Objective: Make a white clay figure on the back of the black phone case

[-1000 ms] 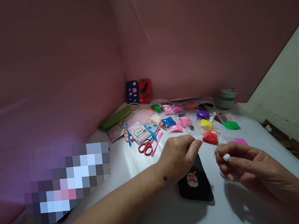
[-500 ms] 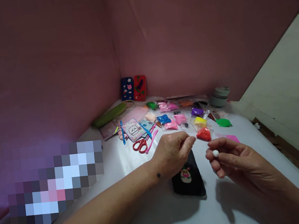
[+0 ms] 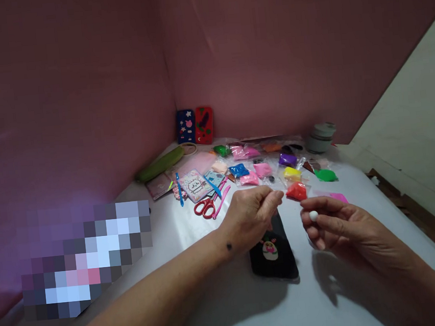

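Between the thumb and fingers of my right hand [image 3: 343,228] is a small white ball of clay [image 3: 314,216]. My left hand [image 3: 251,211] hovers over the upper part of a black phone case [image 3: 276,267], its thumb and forefinger pinched together; whatever they hold, if anything, I cannot make out. On the case sits a little figure [image 3: 270,249] with a pale body, a pink middle and green edges. My left hand hides the top of the case. Just beyond the hands lies a bag of red clay [image 3: 296,191].
Red-handled scissors [image 3: 205,208], a pink tool [image 3: 221,202] and cards lie left of centre. Several clay packets, including blue [image 3: 238,170] and yellow [image 3: 292,172], spread behind. Two decorated cases [image 3: 204,125] lean on the pink curtain. A jar [image 3: 321,138] stands at back right.
The view has shifted slightly, so the table's things sit a little higher. Both hands keep nearly the same pose, and the white clay ball stays in my right hand.
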`<state>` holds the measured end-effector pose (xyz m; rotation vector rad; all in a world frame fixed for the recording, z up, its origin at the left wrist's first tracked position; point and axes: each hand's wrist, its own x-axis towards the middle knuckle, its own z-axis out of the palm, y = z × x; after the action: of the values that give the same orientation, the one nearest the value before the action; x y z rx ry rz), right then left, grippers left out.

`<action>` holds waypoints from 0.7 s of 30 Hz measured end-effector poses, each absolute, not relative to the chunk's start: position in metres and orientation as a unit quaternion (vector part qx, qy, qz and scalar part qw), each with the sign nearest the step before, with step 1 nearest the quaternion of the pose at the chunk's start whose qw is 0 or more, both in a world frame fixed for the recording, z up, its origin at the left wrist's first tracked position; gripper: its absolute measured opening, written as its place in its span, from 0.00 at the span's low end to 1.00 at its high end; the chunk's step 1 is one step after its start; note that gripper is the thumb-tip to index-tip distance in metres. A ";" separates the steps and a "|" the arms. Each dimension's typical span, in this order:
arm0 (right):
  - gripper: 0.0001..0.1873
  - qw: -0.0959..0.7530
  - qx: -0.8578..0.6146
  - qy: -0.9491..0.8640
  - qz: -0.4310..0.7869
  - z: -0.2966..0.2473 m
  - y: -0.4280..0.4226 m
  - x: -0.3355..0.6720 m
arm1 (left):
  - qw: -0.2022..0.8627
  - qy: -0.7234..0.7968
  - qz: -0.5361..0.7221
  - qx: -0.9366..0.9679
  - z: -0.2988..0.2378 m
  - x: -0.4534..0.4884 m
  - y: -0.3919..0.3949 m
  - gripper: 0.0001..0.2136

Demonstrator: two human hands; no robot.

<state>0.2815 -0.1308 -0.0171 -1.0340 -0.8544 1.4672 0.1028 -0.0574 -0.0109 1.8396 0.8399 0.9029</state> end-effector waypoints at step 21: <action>0.15 0.564 -0.522 -0.304 0.563 -0.018 -0.132 0.284 | 0.198 0.175 0.413 0.871 -0.007 0.102 -0.089 0.11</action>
<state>0.2839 -0.1315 -0.0183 -1.2272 -0.7149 1.3245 0.1016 -0.0886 -0.0071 2.4391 0.4892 1.1569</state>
